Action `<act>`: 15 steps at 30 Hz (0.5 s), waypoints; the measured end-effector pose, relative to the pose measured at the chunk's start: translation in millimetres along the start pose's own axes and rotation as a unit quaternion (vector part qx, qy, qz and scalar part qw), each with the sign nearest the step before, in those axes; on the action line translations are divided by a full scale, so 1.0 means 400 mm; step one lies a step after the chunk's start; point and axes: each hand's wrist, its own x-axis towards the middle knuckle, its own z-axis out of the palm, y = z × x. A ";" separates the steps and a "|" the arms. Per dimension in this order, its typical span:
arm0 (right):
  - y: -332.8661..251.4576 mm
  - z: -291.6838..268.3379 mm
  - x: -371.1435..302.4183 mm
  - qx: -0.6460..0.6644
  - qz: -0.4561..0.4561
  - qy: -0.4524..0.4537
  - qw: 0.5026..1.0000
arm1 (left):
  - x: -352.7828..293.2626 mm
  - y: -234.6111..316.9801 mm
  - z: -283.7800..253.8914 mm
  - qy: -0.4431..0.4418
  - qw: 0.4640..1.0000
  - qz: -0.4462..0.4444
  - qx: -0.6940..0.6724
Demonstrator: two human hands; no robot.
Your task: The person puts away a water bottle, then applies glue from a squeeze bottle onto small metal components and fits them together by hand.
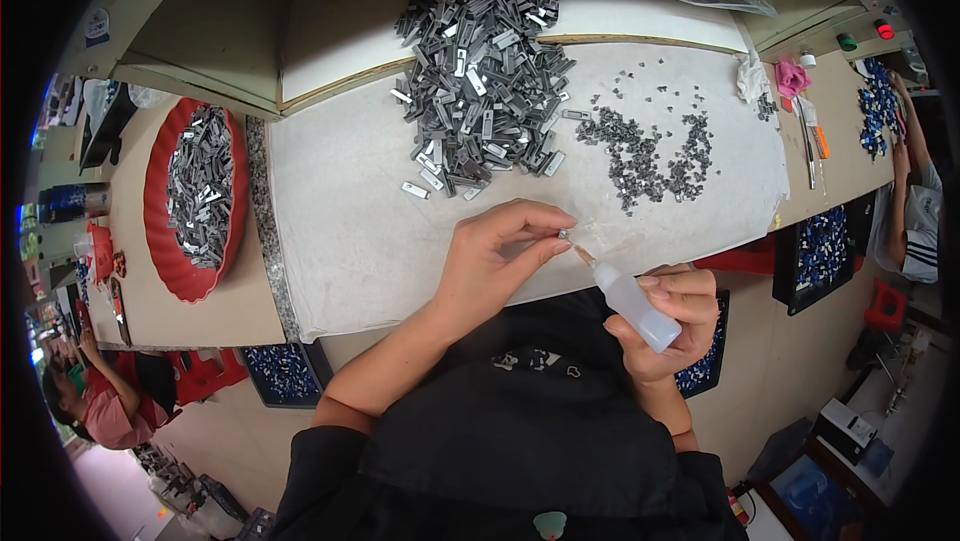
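Observation:
My left hand (500, 251) pinches a small metal piece (564, 234) between thumb and forefinger, over the near part of the white-covered table (350, 241). In my right hand (680, 316) is a translucent white squeeze bottle (636, 306), tilted so its thin nozzle (584, 255) points up and left, close to the piece. Whether nozzle and piece touch I cannot tell. Beyond my hands lies a large heap of grey metal clips (480, 91). To its right, small dark metal pieces (640, 156) are scattered in a loose pile.
A red scalloped tray (160, 241) full of metal clips stands at the left. Dark bins (790, 276) with blue and white parts sit at the right. A pink cloth (792, 78) and an orange-handled tool (821, 141) lie back right. Other people work at both sides.

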 end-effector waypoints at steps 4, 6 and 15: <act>-0.001 0.001 0.004 -0.011 0.001 -0.005 1.000 | 0.002 -0.001 -0.001 0.000 1.000 -0.004 0.001; 0.004 0.001 0.005 -0.010 0.003 -0.005 1.000 | 0.004 -0.003 -0.001 0.001 1.000 -0.005 0.002; 0.002 -0.003 0.007 -0.007 0.002 0.001 1.000 | 0.002 -0.004 0.003 -0.001 1.000 -0.005 0.001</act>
